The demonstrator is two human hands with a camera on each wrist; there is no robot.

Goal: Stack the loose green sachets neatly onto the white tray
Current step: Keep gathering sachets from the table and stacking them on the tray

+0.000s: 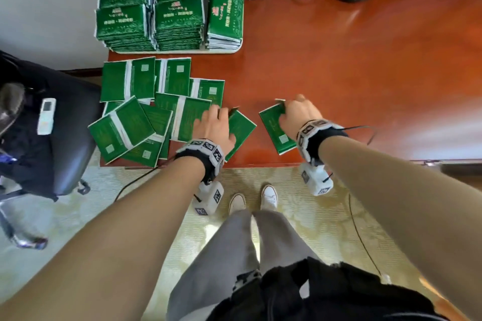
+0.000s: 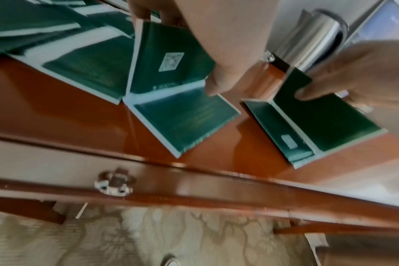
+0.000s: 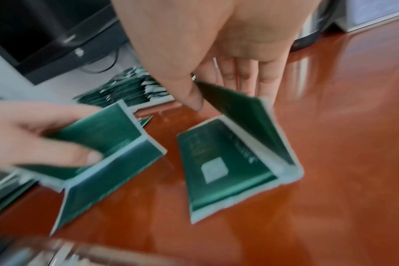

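along the near edge of the desk [image 1: 339,65], head view: the left hand [image 1: 215,129] and right hand [image 1: 300,117] each lift one half of a folded green sachet. the left sachet [image 1: 241,129] lies at the right fringe of the loose pile [image 1: 146,112]; the right sachet [image 1: 273,129] lies apart, toward the middle of the near edge. the white tray [image 1: 180,51], already carrying tall green stacks, sits at the far left corner.

left wrist view: left fingers and thumb pinch the raised flap [image 2: 171,59] of a sachet hinged on its pale central seam, the lower half flat on the wood. the right hand [image 2: 358,75] pinches its own sachet [image 2: 326,122] in the same way.

right wrist view: right thumb [image 3: 191,93] and straight fingers [image 3: 246,79] clasp the upper flap of the right sachet [image 3: 226,167]; the image is blurred.

good practice, as judged here: close each flap fully along the seam, square the edges, then carry the flattened sachets to the tray and align them on a stack before letting go.
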